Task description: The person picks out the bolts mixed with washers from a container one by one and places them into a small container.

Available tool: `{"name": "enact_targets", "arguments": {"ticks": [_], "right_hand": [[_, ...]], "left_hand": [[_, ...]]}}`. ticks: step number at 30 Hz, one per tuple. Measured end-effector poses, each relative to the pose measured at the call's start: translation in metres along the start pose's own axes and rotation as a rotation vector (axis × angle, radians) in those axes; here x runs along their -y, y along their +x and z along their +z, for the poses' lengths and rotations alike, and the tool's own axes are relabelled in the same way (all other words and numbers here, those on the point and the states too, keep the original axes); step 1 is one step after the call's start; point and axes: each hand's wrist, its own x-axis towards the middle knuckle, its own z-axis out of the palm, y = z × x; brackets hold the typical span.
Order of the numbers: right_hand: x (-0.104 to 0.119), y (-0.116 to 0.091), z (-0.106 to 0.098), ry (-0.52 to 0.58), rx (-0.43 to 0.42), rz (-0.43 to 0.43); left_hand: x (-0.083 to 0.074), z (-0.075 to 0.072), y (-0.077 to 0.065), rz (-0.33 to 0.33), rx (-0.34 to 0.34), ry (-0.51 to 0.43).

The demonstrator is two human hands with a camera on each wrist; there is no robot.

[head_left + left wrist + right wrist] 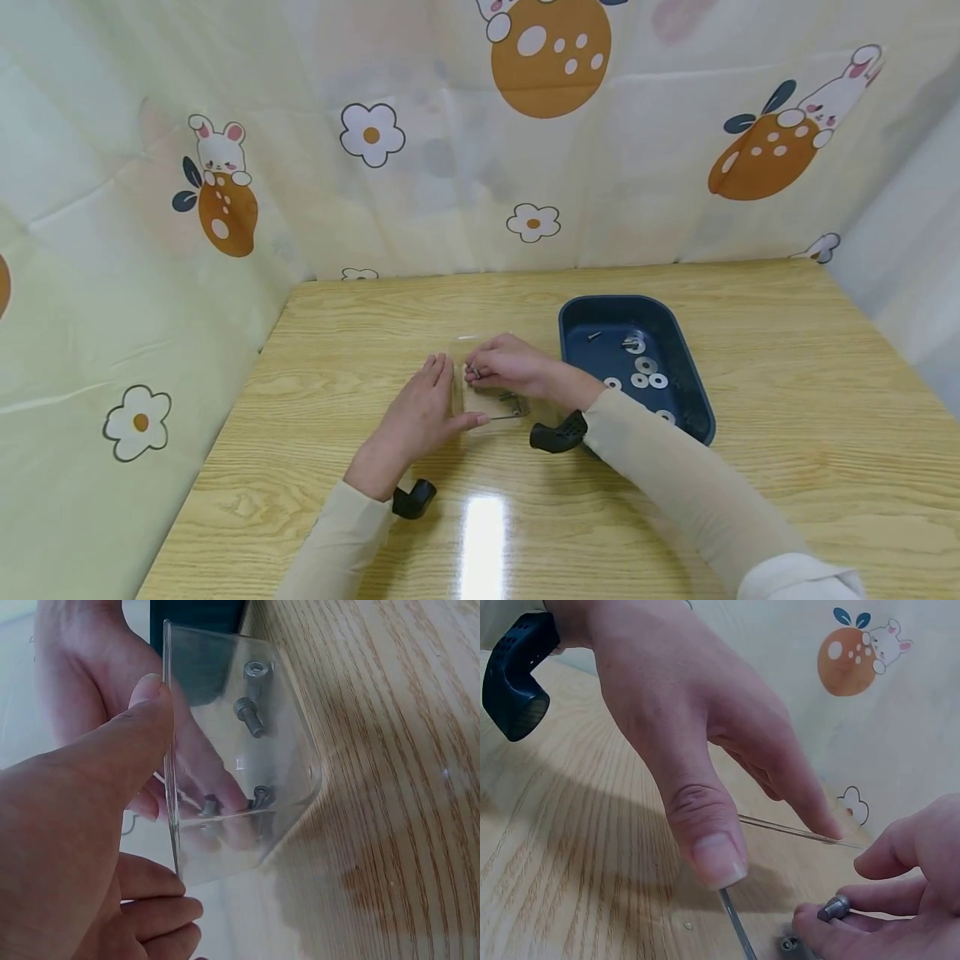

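A clear plastic box stands on the table with several socket-head bolts inside. My left hand lies along its left side with extended fingers; the thumb rests on the near rim. Reaching over the box from the right, my right hand has its fingertips inside it. A small metal bolt is held among the right fingers, while the right thumb stands a little apart from it. Another bolt is visible close below those fingertips.
A dark blue tray stands to the right of the box, under the right forearm. Several flat washers and a few bolts lie in it. A patterned curtain hangs behind the wooden table.
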Motion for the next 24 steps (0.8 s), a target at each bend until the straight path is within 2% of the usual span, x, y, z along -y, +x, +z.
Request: {"name": "enact_targets", "arguments": {"ticks": [15,24], "right_hand": [[0.001,-0.003,-0.002,0.029,0.009,0.007],[0.009,-0.014,-0.011,0.082,0.025,0.003]], "left_hand": [[-0.004,-0.002,0.0,-0.016,0.011,0.01],[-0.003,-0.001,0.001,-0.023,0.02,-0.012]]}}
